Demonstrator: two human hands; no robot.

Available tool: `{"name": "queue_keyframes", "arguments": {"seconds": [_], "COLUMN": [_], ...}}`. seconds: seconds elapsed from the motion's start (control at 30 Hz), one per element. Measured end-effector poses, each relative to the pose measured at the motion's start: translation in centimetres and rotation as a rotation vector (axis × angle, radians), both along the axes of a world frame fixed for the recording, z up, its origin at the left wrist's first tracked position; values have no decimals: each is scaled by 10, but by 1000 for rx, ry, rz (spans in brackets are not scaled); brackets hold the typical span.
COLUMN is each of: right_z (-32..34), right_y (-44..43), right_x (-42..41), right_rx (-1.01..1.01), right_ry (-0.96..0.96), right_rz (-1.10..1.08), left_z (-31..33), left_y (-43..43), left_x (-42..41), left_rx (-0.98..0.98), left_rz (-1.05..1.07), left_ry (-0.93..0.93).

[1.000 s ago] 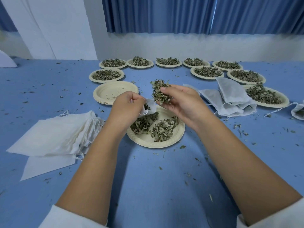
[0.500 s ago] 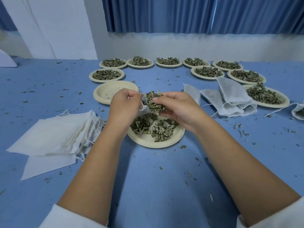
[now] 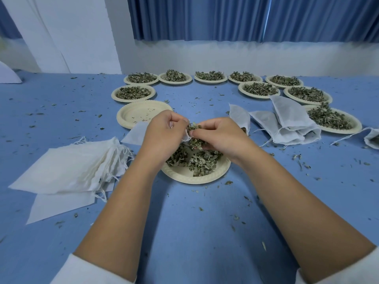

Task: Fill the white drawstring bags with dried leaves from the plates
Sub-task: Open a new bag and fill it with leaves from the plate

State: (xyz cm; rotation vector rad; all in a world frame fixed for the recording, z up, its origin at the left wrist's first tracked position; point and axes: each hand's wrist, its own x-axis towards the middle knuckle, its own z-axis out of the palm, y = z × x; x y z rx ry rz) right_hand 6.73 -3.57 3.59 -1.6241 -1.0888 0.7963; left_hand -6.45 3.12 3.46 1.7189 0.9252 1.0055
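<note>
Head view: left fingers [image 3: 174, 122] pinch the sideways bag [image 3: 135, 134], mouth facing right; right fingers [image 3: 206, 128] clutch leaves [image 3: 196, 142] there.

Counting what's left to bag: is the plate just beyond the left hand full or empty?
Nearly empty: the plate shows its bare bottom, with only a few leaf crumbs on it.

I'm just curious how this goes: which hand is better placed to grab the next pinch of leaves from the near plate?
Right. The left hand grips the bag open, so it is busy; the right hand, pinching leaves, hangs right above the plate.
</note>
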Motion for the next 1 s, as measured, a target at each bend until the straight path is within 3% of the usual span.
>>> {"name": "queue_keyframes", "arguments": {"seconds": [0.53, 0.67, 0.8, 0.87, 1.0], "right_z": [-8, -5, 1, 2, 2], "right_y": [0, 1, 0, 0, 2], "right_x": [-4, -1, 7, 11, 9], "right_rx": [51, 51, 50, 57, 95], "right_ry": [-636, -459, 78, 259, 348], "right_rz": [22, -18, 26, 51, 26], "left_z": [-7, -8, -6, -5, -5], "left_y": [-5, -4, 1, 3, 4], "left_x": [7, 7, 2, 1, 0], "left_rx": [134, 128, 92, 84, 90], "left_rz": [-40, -43, 32, 65, 90], "left_ry": [187, 151, 82, 70, 78]}}
